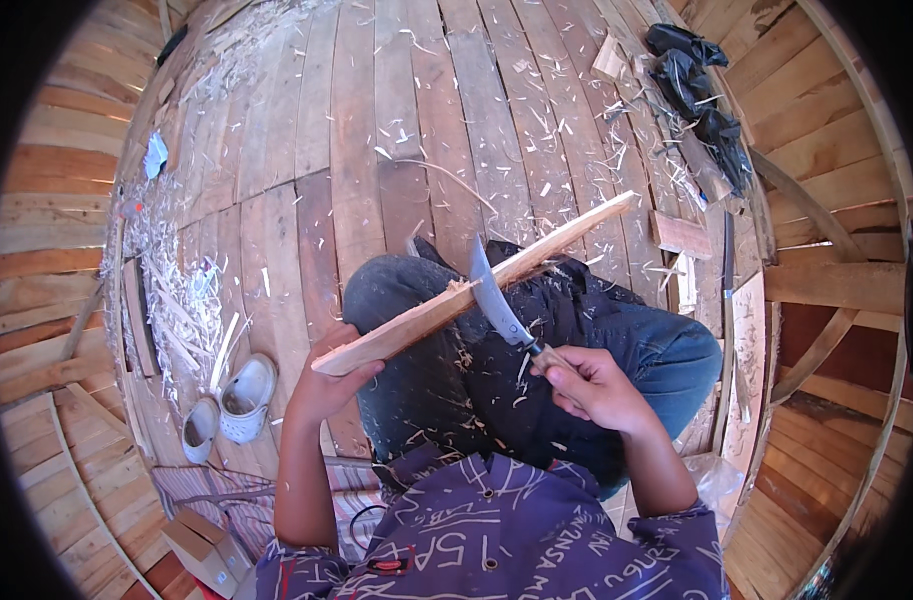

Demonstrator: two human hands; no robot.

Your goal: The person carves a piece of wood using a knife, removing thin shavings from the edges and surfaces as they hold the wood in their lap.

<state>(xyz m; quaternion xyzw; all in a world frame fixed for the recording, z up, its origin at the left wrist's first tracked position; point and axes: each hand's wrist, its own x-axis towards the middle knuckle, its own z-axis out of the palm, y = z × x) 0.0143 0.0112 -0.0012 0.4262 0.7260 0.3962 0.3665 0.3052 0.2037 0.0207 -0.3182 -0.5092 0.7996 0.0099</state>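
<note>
My left hand (pixel 331 372) is closed around the near left end of a long, narrow wooden board (pixel 406 333), which slants up to the far right across my bent legs. Rough, splintered wood shows along the board's upper edge near its middle. In my right hand (pixel 598 388) is the wooden handle of a knife (pixel 498 305) with a broad curved blade. The blade lies across the middle of the board, at the rough spot; whether it is biting into the wood I cannot tell. Small shavings speckle my dark trousers (pixel 426 375).
Shavings (pixel 181 300) are heaped along the left side of the plank floor (pixel 351 130). Grey clogs (pixel 248 398) stand at the left, above a cardboard box (pixel 204 548). Black plastic bags (pixel 691 85) and wood offcuts (pixel 681 235) lie along the right wall.
</note>
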